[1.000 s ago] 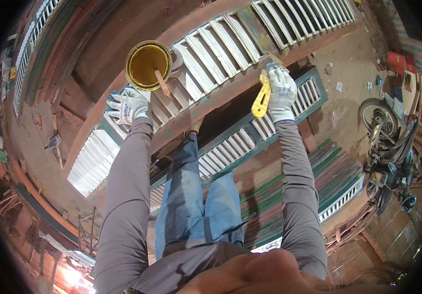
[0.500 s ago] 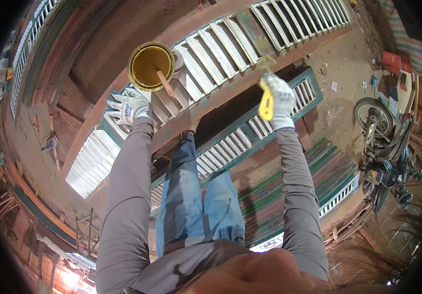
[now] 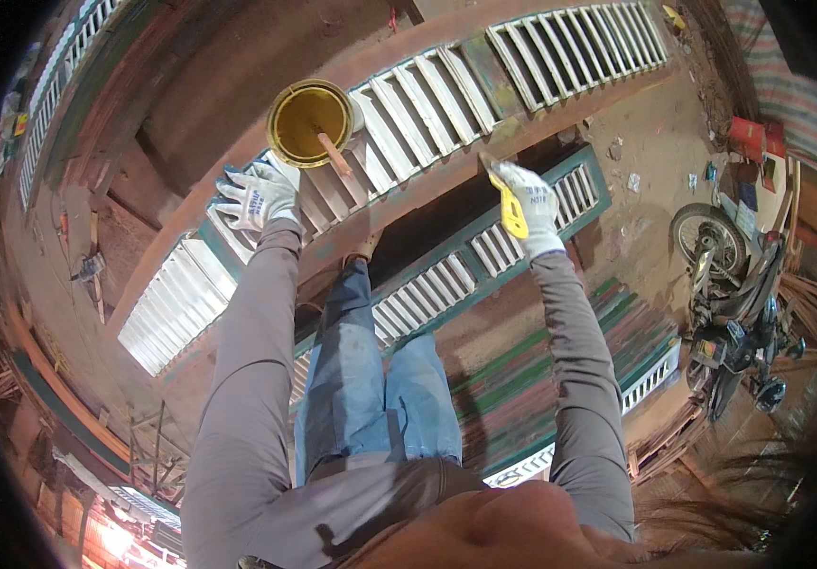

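Note:
My left hand, in a white and blue work glove, rests with fingers spread on the upper frame of a louvered shutter panel just below a paint can. This round can has a yellowish-brown inside and stands on the panel. A wooden stick leans out over its rim. My right hand, gloved alike, is closed around a paintbrush with a yellow handle. The brush's dark flat end points up and left, at the panel's brown lower rail; whether it touches is unclear.
A second louvered panel with a green frame lies nearer my legs. Green and reddish boards are stacked beyond it. On the right stands a motorcycle, near a red box. More boards and panels line the left side.
My right hand has come down slightly with the paintbrush, whose end has drawn back from higher on the panel's rail. My left hand stays beside the can. The whole view has shifted slightly.

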The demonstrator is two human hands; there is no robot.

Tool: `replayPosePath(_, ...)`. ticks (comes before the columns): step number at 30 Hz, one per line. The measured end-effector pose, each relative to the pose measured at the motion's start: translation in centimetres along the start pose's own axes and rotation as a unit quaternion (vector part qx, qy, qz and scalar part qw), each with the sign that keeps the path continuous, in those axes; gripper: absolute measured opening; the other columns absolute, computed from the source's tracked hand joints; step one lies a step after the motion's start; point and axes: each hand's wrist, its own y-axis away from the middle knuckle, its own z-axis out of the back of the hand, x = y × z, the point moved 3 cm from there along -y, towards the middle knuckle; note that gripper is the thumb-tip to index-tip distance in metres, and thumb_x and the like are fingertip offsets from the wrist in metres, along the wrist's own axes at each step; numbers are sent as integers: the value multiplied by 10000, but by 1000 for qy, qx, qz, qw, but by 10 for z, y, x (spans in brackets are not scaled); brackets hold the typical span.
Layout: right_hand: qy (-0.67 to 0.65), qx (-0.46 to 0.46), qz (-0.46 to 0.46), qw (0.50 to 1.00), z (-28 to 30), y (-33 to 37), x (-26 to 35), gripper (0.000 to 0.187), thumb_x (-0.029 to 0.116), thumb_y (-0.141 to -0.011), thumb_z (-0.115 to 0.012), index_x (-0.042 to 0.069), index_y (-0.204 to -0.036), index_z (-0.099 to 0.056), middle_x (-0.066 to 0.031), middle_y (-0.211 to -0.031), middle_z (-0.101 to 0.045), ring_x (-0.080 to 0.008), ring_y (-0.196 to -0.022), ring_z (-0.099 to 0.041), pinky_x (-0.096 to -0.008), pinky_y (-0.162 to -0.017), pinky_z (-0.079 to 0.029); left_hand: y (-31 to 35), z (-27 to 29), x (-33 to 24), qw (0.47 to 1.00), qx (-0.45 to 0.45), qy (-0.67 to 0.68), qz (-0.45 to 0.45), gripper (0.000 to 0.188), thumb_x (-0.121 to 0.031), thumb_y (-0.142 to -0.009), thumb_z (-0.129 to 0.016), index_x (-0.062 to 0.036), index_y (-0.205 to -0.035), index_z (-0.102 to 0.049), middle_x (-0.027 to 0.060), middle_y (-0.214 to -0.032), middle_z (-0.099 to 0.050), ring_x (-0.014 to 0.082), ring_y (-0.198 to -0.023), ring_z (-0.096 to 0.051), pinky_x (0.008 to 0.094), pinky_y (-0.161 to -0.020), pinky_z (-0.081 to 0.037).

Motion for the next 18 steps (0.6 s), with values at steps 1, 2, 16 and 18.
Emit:
replayPosePath(1,-22,19,-7,1000,8,9,5,353,117,-822,-582,126,-1167,-657,-90,-1150,-667,-252,-1050,-637,-362,-925,-492,-1,0,1,1000,-3,-5,-3,650,-470,-941,-312,-99,-1476,-316,165,-1530,-285,486,-1375,-243,645,-1055,-231)
replayPosePath(2,-54,-9,7,998,19,20,13,356,73,-831,-567,102,-1175,-655,-102,-1154,-665,-272,-1059,-635,-370,-932,-492,-1,1,4,1000,13,-16,-1,655,-478,-940,-310,-100,-1476,-315,162,-1531,-283,484,-1377,-239,650,-1050,-232)
replayPosePath(16,-312,-185,-44,931,20,28,134,279,90,-910,-636,0,-1174,-637,-94,-1137,-657,-183,-995,-631,-307,-904,-492,29,174,-51,765,-21,310,-564,221,-285,-868,-642,-126,-1020,-663,94,-1003,-652,279,-966,-625,414,-827,-494)
replayPosePath(18,-316,-154,-95,932,26,12,148,277,119,-918,-645,-15,-1160,-636,-96,-1107,-668,-166,-955,-637,-299,-884,-492,15,167,-55,809,19,353,-469,215,-243,-921,-586,-68,-1030,-648,141,-916,-656,312,-869,-646,390,-762,-511)
